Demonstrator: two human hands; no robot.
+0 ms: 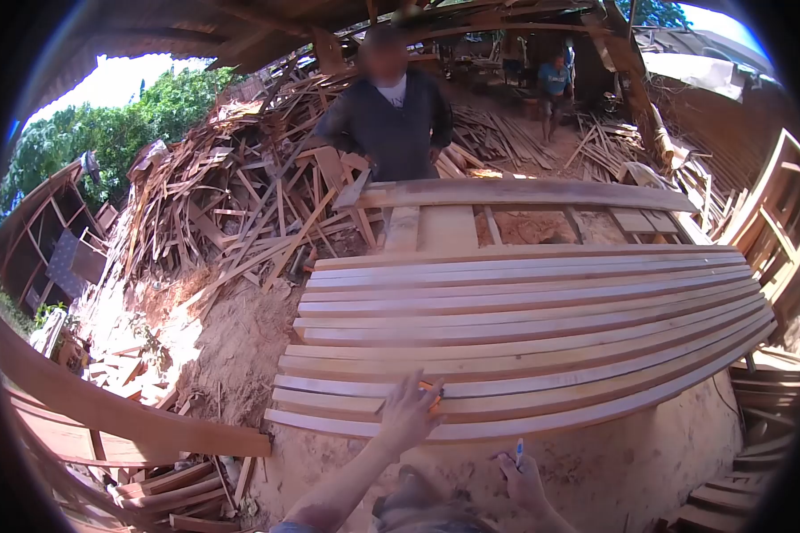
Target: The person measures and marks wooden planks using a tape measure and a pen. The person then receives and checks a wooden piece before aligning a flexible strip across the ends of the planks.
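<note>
Long planed wooden boards lie side by side across a bench in front of me. My left hand is over the nearest boards, its fingers closed around a small orange-and-black tool whose exact kind I cannot make out. Below the boards' front edge, my right hand is closed on a pen, its blue end pointing up. The pen is apart from the wood.
Across the bench stands a person, behind a raised plank. A large heap of scrap wood rises at the back left. A curved board juts in from the left. Another person is farther back.
</note>
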